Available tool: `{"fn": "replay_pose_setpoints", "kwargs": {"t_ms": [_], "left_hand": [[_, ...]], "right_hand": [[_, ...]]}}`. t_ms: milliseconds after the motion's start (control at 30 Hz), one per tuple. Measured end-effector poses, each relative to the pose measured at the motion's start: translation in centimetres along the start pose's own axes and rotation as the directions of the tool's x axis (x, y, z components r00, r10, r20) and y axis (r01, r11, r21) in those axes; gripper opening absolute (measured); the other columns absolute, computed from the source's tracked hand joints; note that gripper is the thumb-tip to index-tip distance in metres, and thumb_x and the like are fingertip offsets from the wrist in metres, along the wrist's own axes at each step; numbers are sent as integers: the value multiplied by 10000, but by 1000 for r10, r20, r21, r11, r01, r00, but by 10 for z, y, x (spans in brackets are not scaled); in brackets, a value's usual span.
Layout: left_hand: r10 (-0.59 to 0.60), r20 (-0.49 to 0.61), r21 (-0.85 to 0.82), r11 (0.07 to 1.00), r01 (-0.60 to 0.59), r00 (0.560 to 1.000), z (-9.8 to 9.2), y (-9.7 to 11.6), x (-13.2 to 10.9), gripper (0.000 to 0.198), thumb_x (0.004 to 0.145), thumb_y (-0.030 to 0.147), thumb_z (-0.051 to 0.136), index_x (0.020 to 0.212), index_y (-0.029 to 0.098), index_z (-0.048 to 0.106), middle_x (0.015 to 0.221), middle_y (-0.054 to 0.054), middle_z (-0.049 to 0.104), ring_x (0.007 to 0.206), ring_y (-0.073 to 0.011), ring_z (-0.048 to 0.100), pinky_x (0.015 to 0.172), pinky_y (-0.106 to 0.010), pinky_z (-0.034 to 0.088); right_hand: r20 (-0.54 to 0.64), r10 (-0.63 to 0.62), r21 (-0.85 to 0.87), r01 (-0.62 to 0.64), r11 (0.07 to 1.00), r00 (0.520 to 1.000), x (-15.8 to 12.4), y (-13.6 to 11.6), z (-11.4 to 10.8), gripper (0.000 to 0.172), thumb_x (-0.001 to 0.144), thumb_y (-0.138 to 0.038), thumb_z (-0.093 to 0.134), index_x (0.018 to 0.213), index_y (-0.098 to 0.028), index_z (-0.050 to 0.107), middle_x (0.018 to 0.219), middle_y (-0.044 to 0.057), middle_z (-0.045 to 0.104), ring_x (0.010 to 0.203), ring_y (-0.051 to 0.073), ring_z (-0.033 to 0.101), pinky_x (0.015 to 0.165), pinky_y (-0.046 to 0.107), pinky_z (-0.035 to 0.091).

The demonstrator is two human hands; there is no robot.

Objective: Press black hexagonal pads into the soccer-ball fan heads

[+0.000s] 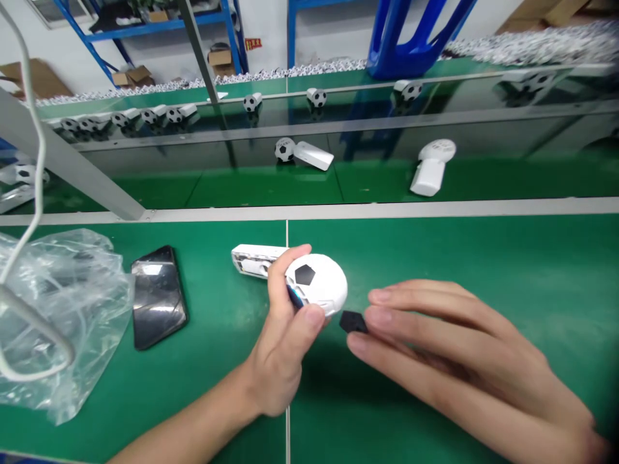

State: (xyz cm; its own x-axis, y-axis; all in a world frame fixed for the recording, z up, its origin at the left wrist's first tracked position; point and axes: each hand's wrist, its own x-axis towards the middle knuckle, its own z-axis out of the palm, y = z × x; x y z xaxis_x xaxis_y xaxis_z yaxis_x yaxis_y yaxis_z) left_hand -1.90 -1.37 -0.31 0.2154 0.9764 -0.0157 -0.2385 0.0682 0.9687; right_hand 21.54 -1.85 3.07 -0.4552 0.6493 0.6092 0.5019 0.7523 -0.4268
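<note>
My left hand [285, 328] is closed around a white device with a rounded head [326, 280] and a long handle [256, 258] that points left. One black pentagon [304, 275] shows on the head's white face. Between the thumb and fingers of my right hand [449, 348] is a loose black pentagon piece [353, 321], held just right of the head and apart from it.
A black phone [158, 298] lies at the left beside a clear plastic bag [62, 309], with a white cable [41, 148] hanging over it. Beyond the metal rail [387, 210], white devices [313, 156] and football-patterned ones [317, 98] lie on the dark strip.
</note>
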Motion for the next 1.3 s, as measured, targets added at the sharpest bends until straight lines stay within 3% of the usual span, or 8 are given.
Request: {"fn": "replay_pose_setpoints", "kwargs": {"t_ms": [233, 400, 567, 700, 833, 1033, 1167, 1300], "left_hand": [[157, 117, 95, 981, -168, 981, -4, -5, 1, 560, 1145, 458, 549, 1651, 448, 310, 1291, -15, 679, 1140, -247, 658, 1118, -445, 508], [212, 200, 158, 957, -245, 957, -4, -11, 2, 604, 1170, 386, 504, 1696, 431, 210, 1458, -40, 628, 1245, -250, 653, 1179, -461, 483], [186, 175, 209, 953, -221, 967, -3, -6, 3, 571, 1149, 418, 541, 1671, 388, 310, 1530, -79, 583, 1282, -292, 642, 1161, -482, 505], [140, 111, 226, 961, -162, 984, -2, -2, 1, 528, 1130, 447, 572, 1636, 407, 429, 1532, -73, 567, 1250, -297, 633, 1115, -460, 520], [138, 153, 161, 974, -163, 979, 1, -1, -2, 534, 1125, 483, 568, 1632, 406, 421, 1478, -70, 570, 1259, -299, 597, 1116, -464, 505], [317, 62, 180, 929, -323, 947, 18, -3, -5, 545, 1081, 446, 680, 1562, 451, 422, 1224, -30, 568, 967, -209, 593, 915, -383, 567], [409, -3, 252, 884, -395, 913, 22, -1, -5, 554, 1040, 373, 756, 1522, 448, 495, 1323, -27, 596, 988, -199, 641, 930, -379, 591], [176, -27, 48, 983, -174, 984, 13, 21, 2, 592, 988, 367, 828, 1494, 459, 533, 1376, -24, 655, 1013, -201, 691, 861, -339, 608]], "right_hand": [[-47, 4, 151, 4, 989, 999, 24, 2, 17, 385, 985, 10, 735, 1210, -288, 831, 1001, 20, 814, 938, 175, 789, 767, 279, 666], [-125, 292, 455, -207, 866, 948, 22, -5, 34, 403, 943, -44, 841, 1251, -303, 800, 985, -12, 791, 900, 153, 743, 788, 274, 632], [-29, 528, 583, -415, 699, 849, 23, -2, 40, 384, 884, -271, 958, 1235, -361, 830, 1005, -17, 740, 890, 133, 727, 822, 200, 658], [172, 509, 690, -472, 549, 843, 23, 6, 42, 707, 893, -313, 952, 1529, -450, 674, 1430, 21, 746, 1300, 225, 750, 1073, 316, 667], [307, 516, 751, -537, 385, 800, 24, 4, 43, 678, 889, -313, 958, 1514, -388, 705, 1479, 47, 769, 1358, 295, 747, 1132, 425, 647], [167, 549, 746, -469, 473, 819, 29, -15, 44, 624, 852, -182, 965, 1383, -458, 788, 1377, -48, 822, 1299, 239, 783, 1126, 346, 645], [133, 518, 759, -423, 494, 845, 34, -16, 46, 659, 829, -84, 954, 1361, -440, 796, 1380, -63, 819, 1305, 229, 779, 1146, 352, 637], [172, 437, 754, -404, 518, 883, 41, 6, 41, 594, 1000, -263, 843, 1553, -348, 646, 1533, 45, 734, 1334, 250, 760, 1058, 356, 687]]}}
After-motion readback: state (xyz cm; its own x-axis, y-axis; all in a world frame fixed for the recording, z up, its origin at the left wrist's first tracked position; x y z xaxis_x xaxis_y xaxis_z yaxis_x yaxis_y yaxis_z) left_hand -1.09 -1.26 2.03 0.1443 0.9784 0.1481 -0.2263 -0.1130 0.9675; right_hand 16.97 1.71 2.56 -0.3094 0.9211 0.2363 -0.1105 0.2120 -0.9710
